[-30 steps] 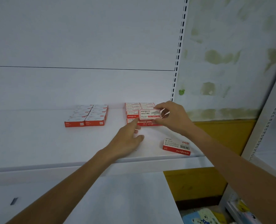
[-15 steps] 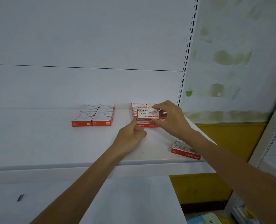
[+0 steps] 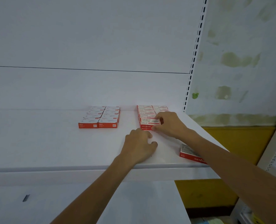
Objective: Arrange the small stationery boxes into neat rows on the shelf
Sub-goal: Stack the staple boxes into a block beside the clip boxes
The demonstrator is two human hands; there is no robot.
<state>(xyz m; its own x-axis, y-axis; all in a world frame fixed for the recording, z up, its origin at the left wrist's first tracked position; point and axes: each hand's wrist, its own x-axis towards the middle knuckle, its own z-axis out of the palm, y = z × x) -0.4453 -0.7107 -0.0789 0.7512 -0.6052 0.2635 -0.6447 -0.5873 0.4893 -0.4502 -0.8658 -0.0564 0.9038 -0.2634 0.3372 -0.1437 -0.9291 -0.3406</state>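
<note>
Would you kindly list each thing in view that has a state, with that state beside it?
Left block of boxes: flat, in neat rows, untouched.
Right block of boxes: flat, in rows against the back panel.
Front box: pinched by the right hand, lying on the block's front.
Loose box: flat, askew near the shelf edge, apart from the blocks.
Right hand: closed on the front box.
Left hand: empty, fingers curled, resting on the shelf.

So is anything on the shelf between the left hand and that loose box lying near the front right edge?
Nothing visible does. Bare shelf lies between the left hand and the loose box; only the right forearm passes over that box.
</note>
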